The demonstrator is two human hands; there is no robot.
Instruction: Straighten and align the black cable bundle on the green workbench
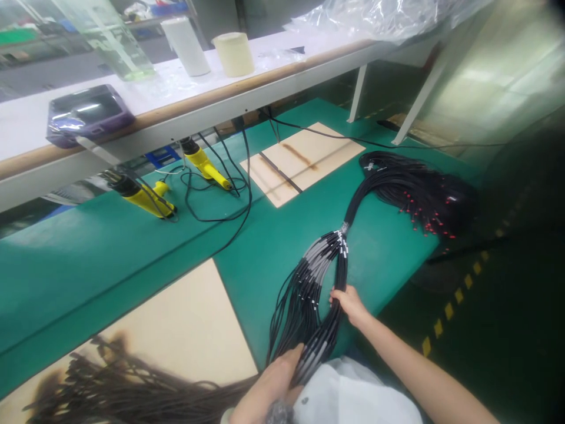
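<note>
A thick bundle of black cables [318,277] with grey sleeves lies on the green bench [110,259], tied at one point and fanning toward me. Its far end [415,188] loops right, with red tips showing. My right hand [349,304] is closed on the right side of the bundle, fingers curled round some cables. My left hand [276,377] is at the bottom edge, fingers wrapped on the near end of the same bundle. More dark cables [119,383] spread over a wooden board [185,330] at the lower left.
Two yellow hand tools [148,199] [206,167] with black cords lie at the back of the bench. A second wooden board [304,160] sits mid-bench. The white shelf [247,88] above carries a purple device [86,113], two rolls [233,53] and plastic sheeting. Floor with yellow marks is right.
</note>
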